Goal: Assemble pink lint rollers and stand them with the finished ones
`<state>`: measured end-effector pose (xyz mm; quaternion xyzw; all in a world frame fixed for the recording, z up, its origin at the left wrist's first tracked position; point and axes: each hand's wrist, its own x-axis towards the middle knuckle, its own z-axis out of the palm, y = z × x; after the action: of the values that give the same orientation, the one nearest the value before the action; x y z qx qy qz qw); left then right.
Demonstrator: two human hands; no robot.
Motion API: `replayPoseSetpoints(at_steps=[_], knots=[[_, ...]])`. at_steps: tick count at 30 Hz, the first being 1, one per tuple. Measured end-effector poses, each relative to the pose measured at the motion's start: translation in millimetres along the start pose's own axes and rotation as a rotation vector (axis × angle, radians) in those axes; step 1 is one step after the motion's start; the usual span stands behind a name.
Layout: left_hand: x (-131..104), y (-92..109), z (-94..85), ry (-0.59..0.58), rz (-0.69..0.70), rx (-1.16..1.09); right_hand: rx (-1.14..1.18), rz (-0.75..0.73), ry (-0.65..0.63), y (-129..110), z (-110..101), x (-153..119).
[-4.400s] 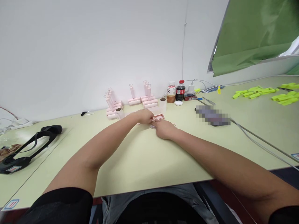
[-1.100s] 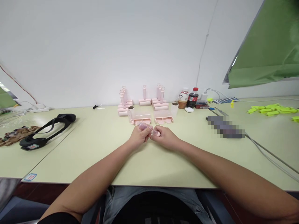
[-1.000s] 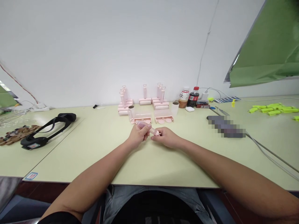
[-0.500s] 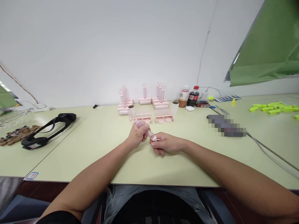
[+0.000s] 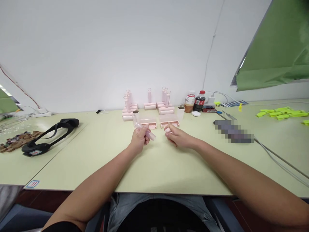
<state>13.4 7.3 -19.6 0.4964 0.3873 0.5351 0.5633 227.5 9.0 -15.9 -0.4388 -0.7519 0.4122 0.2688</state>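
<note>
My left hand (image 5: 138, 138) is closed around a translucent pink tube (image 5: 151, 135), held slanted above the table with its near end pointing down to the right. To the right, apart from the tube, my right hand (image 5: 177, 136) pinches a small pale pink piece (image 5: 167, 130) that its fingers partly cover. Beyond the hands lie two shallow pink frames, a left frame (image 5: 154, 124) and a right frame (image 5: 162, 122), each with a clear cover. Paper rolls with brown cores stand beside them, a left roll (image 5: 136, 116) and a right roll (image 5: 180, 113).
Several pink rollers with heart-shaped loops, one a middle roller (image 5: 150, 105), stand along the wall. A cola bottle (image 5: 199, 101) and a drink bottle (image 5: 189, 102) stand at the back right. A black headset (image 5: 48, 135) lies left, a blurred dark device (image 5: 233, 131) right.
My right hand has moved away from the tube's near end, up and to the right, with a small pink piece in its fingers. My left hand still holds the tube.
</note>
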Motion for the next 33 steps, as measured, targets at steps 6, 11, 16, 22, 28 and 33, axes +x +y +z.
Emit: replayPoseSetpoints(at_steps=[6,11,16,22,28,33], knots=[[-4,-5,5.4,-0.061,0.001,0.087,-0.238,0.144,0.337,19,-53,5],[-4,-3,5.7,-0.059,0.011,0.115,-0.645,0.342,0.467,47,-81,12],[-5,-4,5.3,-0.093,0.016,0.178,-0.683,0.405,0.504,64,-87,16],[-4,-7,3.3,-0.153,0.067,0.258,-0.624,0.447,0.477,65,-86,17],[-2,-12,1.5,-0.187,0.045,0.308,-0.604,0.374,0.439,65,-79,17],[-3,-13,0.4,-0.245,0.005,0.335,-0.471,0.347,0.56,55,-80,15]])
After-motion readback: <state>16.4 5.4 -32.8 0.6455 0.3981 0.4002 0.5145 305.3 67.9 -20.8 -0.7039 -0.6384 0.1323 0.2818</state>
